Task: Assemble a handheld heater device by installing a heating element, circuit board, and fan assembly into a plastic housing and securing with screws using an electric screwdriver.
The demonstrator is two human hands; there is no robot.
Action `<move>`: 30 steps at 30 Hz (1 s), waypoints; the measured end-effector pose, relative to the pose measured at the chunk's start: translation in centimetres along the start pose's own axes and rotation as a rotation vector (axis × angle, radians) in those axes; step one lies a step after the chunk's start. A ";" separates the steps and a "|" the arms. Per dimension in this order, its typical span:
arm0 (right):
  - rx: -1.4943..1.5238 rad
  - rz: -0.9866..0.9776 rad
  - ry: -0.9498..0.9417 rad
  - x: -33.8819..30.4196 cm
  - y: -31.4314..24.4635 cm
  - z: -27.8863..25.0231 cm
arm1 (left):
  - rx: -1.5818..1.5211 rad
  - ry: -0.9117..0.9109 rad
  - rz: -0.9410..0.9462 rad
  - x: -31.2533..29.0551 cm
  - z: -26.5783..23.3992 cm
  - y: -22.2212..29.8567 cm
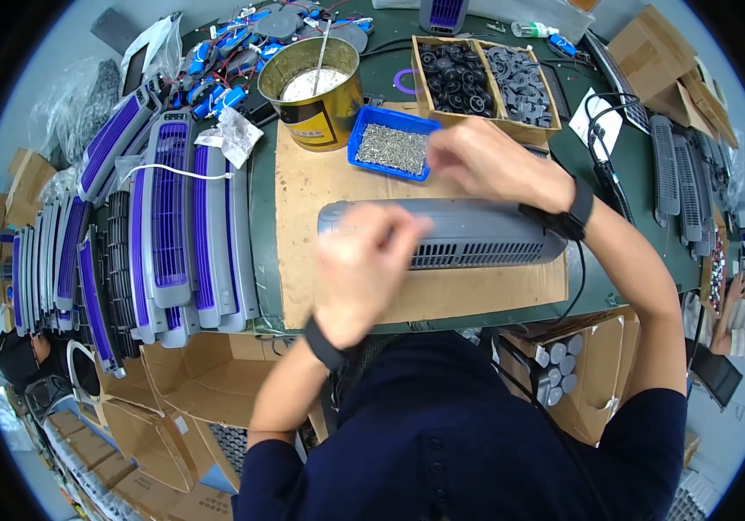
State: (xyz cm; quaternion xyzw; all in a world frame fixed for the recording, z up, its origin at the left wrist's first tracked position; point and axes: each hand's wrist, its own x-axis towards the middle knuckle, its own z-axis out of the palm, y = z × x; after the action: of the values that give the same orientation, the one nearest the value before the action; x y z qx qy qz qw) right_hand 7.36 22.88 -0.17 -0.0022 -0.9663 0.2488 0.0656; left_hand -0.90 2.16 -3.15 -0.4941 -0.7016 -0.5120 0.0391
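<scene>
A long grey plastic housing with a slotted vent (pixel 476 253) lies lengthwise across a flat cardboard sheet (pixel 468 300). My left hand (pixel 359 265) is over its left end, fingers curled together and blurred; whatever they may pinch does not show. Above the housing's far edge is my right hand (pixel 485 161), also curled and slightly blurred, beside a blue tray (pixel 353 156) full of small metal screws (pixel 394 148). Its fingertips are close to the tray's right rim, and I cannot make out anything between them.
A metal can (pixel 310 126) with white contents and a stick stands behind the tray. A divided wooden box (pixel 533 135) holds black and grey parts. Grey-and-purple housings (pixel 170 200) crowd the left; blue wired parts (pixel 216 95) lie farther back. Cables (pixel 607 156) run at right.
</scene>
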 end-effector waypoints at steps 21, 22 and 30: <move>-0.310 0.150 0.057 4.7 2.4 4.5 | 0.607 -0.643 0.141 10.6 3.4 -9.4; -0.311 0.151 0.059 4.6 2.3 4.3 | 0.572 -0.632 0.130 10.5 3.3 -9.5; 0.003 0.170 0.233 2.5 0.1 0.3 | 0.551 -0.680 0.075 10.9 3.1 -8.8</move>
State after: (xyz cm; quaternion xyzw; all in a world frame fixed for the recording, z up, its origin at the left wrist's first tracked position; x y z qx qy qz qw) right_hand 4.89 22.85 -0.19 -0.1129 -0.9481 0.2529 0.1561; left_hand -11.49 11.70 -4.46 -0.6306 -0.7666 -0.1122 -0.0451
